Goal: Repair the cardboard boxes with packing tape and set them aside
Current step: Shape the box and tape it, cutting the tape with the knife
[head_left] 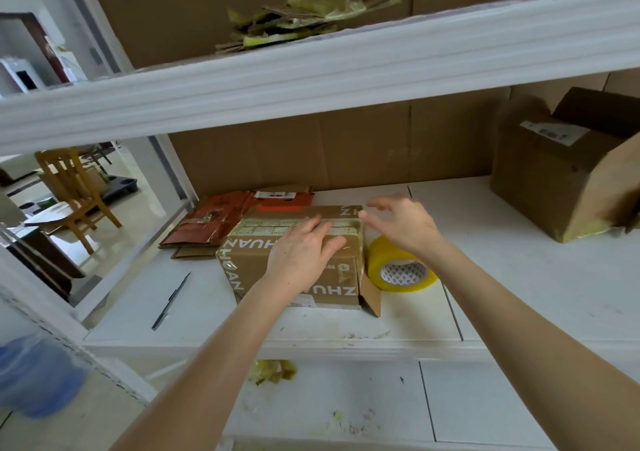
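A small brown cardboard box [249,263] with white letters lies on the white shelf [502,277]. Yellowish tape runs across its top seam. My left hand [301,253] rests flat on the box top, fingers straight. Just above the box's right end hovers my right hand [398,224], fingers spread and loosely bent, holding nothing. A roll of yellow packing tape [398,267] lies on the shelf right beside the box, under my right wrist. A side flap [370,295] at the box's right front corner sticks out open.
Flattened reddish and brown cartons [214,222] lie behind the box on the left. A black pen [171,300] rests at front left. A larger open box [561,173] stands at back right. An upper shelf [311,80] holds torn tape scraps [304,21].
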